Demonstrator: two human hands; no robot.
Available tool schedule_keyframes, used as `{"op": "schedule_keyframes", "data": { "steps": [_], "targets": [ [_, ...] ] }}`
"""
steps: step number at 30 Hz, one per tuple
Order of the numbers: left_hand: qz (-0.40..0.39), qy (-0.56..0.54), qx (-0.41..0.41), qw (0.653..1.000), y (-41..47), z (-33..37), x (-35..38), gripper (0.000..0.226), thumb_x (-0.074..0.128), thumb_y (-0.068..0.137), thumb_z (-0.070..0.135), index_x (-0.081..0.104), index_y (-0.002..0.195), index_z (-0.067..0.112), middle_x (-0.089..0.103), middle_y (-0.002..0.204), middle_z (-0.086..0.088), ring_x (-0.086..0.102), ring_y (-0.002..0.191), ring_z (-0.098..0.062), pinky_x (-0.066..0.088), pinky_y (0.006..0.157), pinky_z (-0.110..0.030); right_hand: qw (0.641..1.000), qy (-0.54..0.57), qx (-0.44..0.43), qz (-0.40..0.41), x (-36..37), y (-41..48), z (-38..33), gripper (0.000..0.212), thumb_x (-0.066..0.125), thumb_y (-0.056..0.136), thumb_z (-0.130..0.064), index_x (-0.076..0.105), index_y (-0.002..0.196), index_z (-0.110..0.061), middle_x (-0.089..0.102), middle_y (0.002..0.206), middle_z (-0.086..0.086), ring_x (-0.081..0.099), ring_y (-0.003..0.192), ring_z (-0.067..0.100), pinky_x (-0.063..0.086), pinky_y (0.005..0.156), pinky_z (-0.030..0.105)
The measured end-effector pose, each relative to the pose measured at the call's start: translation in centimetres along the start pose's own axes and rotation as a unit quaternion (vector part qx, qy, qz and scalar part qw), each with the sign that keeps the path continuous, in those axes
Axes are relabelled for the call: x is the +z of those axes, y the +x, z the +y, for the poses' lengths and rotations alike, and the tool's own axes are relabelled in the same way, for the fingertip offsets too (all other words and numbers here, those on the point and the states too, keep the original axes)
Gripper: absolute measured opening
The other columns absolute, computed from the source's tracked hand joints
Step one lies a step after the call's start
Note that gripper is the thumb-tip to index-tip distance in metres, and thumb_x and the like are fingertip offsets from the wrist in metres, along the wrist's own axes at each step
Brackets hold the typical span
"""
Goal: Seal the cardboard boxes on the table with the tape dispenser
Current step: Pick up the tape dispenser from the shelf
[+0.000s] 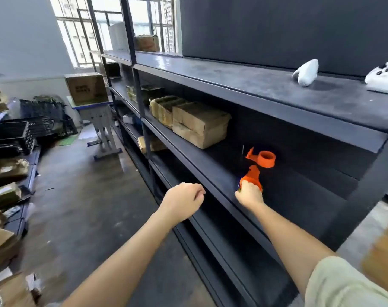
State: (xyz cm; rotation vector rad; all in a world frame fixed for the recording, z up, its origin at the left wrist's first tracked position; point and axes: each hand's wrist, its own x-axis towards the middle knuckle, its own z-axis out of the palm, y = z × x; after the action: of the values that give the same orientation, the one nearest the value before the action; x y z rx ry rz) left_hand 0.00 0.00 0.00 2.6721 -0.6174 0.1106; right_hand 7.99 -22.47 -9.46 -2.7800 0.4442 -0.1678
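Note:
An orange tape dispenser (258, 163) sits inside the middle level of a dark metal shelf unit (266, 100). My right hand (249, 194) grips its handle from below, with the roller end pointing away from me. My left hand (184, 199) hovers just in front of the shelf edge, fingers loosely curled and holding nothing. A cardboard box (86, 87) stands on a small desk (100, 114) at the far left end of the shelving. A blurred piece of cardboard (381, 260) shows at the right edge.
Several brown paper-wrapped bundles (195, 120) lie on the same shelf, left of the dispenser. Two white devices (306, 73) rest on the shelf top. Black trays (13, 136) and stacked cardboard (4, 196) line the left side. A grey floor aisle (82, 196) runs between.

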Motion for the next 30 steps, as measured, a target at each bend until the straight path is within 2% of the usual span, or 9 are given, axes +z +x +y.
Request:
{"op": "schedule_keyframes", "data": {
  "steps": [2,5,10,14,18,22,24,26,30],
  "targets": [
    [0.002,-0.010,-0.003,1.000,1.0,-0.6,0.3,0.032,0.037,0.097,0.022,0.061,0.118,0.020,0.066,0.109,0.006,0.057,0.105,-0.014,0.044,0.084,-0.025,1.000,0.010,0.016,-0.016,0.0,0.4,-0.1,0.029,0.059,0.082,-0.019,0.055,0.106,-0.005,0.065,0.105,0.012,0.062,0.095,0.030,0.046,0.078,0.030],
    [0.001,-0.013,0.004,1.000,2.3,-1.1,1.2,0.032,0.037,0.097,0.021,0.061,0.118,0.019,0.066,0.107,0.005,0.057,0.103,-0.014,0.043,0.082,-0.024,0.997,0.053,0.054,-0.020,0.6,1.0,0.1,0.070,0.064,0.085,-0.028,0.028,0.142,-0.008,0.059,0.105,0.002,0.060,0.100,0.026,0.048,0.088,0.031],
    [-0.013,-0.016,0.001,1.000,3.8,-1.7,2.4,0.031,0.038,0.097,0.021,0.061,0.117,0.019,0.061,0.087,0.009,0.059,0.093,-0.014,0.042,0.076,-0.023,0.995,0.021,0.068,-0.069,2.2,2.2,0.6,0.071,0.056,0.087,-0.051,0.034,0.138,-0.005,0.052,0.129,0.011,0.050,0.117,0.029,0.039,0.097,0.033],
    [-0.021,-0.017,-0.010,1.000,4.2,-1.6,3.0,0.031,0.038,0.097,0.021,0.062,0.116,0.021,0.063,0.083,0.008,0.058,0.093,-0.013,0.042,0.075,-0.023,0.994,0.080,0.057,0.051,2.1,2.6,0.1,0.081,0.071,0.076,-0.031,0.025,0.138,-0.008,0.054,0.119,0.013,0.054,0.089,0.024,0.037,0.067,0.029],
    [-0.026,-0.017,-0.023,0.999,3.8,-1.7,3.4,0.031,0.037,0.097,0.021,0.062,0.116,0.020,0.065,0.085,0.006,0.057,0.094,-0.013,0.044,0.077,-0.025,0.985,0.140,0.067,0.069,1.7,2.2,0.0,0.087,0.066,0.083,-0.021,0.009,0.147,-0.014,0.048,0.132,0.007,0.057,0.108,0.026,0.046,0.085,0.031],
    [-0.013,-0.029,-0.046,0.998,2.9,-1.6,3.5,0.030,0.038,0.097,0.022,0.062,0.116,0.020,0.064,0.091,0.005,0.057,0.098,-0.016,0.045,0.082,-0.028,0.979,0.203,-0.002,0.001,1.1,0.8,-0.7,0.058,0.051,0.092,-0.024,0.025,0.143,-0.010,0.053,0.126,0.011,0.055,0.104,0.027,0.045,0.088,0.032],
    [0.003,-0.039,-0.066,0.997,2.3,-1.6,3.5,0.029,0.039,0.096,0.022,0.063,0.113,0.021,0.063,0.088,0.008,0.058,0.096,-0.015,0.047,0.081,-0.029,0.956,0.290,-0.020,-0.028,0.5,-0.7,-1.7,0.050,0.050,0.094,-0.014,0.031,0.139,-0.006,0.055,0.096,0.005,0.053,0.082,0.019,0.042,0.074,0.013],
    [0.026,-0.081,-0.106,0.991,1.6,-2.0,3.4,0.026,0.040,0.096,0.025,0.064,0.108,0.023,0.067,0.088,0.008,0.061,0.092,-0.016,0.049,0.081,-0.031,0.945,0.319,-0.038,-0.060,-0.4,-2.5,-3.3,0.027,0.047,0.095,-0.009,0.046,0.118,0.006,0.043,0.067,-0.003,0.042,0.063,0.016,0.034,0.051,0.004],
    [0.093,-0.185,-0.199,0.958,-0.6,-3.1,3.0,0.031,0.040,0.098,0.032,0.061,0.092,0.011,0.067,0.085,-0.004,0.062,0.081,-0.025,0.048,0.079,-0.037,0.902,0.398,-0.112,-0.126,-1.8,-6.0,-7.3,0.021,0.049,0.095,-0.009,0.049,0.074,-0.011,0.040,0.059,-0.003,0.037,0.058,0.013,0.032,0.049,0.013]
  ]
}}
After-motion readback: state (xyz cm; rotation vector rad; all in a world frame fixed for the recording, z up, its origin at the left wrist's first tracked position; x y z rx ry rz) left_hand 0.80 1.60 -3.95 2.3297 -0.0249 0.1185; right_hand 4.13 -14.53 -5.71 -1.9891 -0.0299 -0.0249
